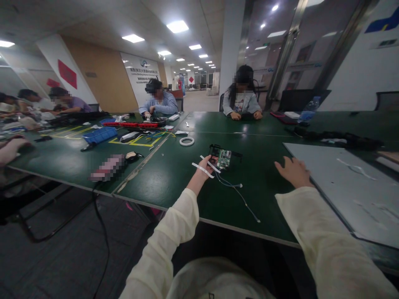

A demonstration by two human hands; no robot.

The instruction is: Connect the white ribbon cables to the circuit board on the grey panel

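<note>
My left hand (205, 168) grips the left side of a small device with a green circuit board (224, 159) in a black frame, held over the table. White strips (202, 169) lie across that wrist and beside the device. Thin cables (237, 191) with small white connectors trail from the board toward the table's front edge. To the right, my right hand (293, 171) has its fingers spread and holds nothing, close to the left edge of a grey board (343, 182).
Behind the device lie a tape roll (187, 141) and a small wrench (187, 124). Left are a blue tray (99, 135), coloured wires and a blurred pink object (107, 167) with a cable. Two people sit across the green table (156, 182); a bottle (309, 109) stands back right.
</note>
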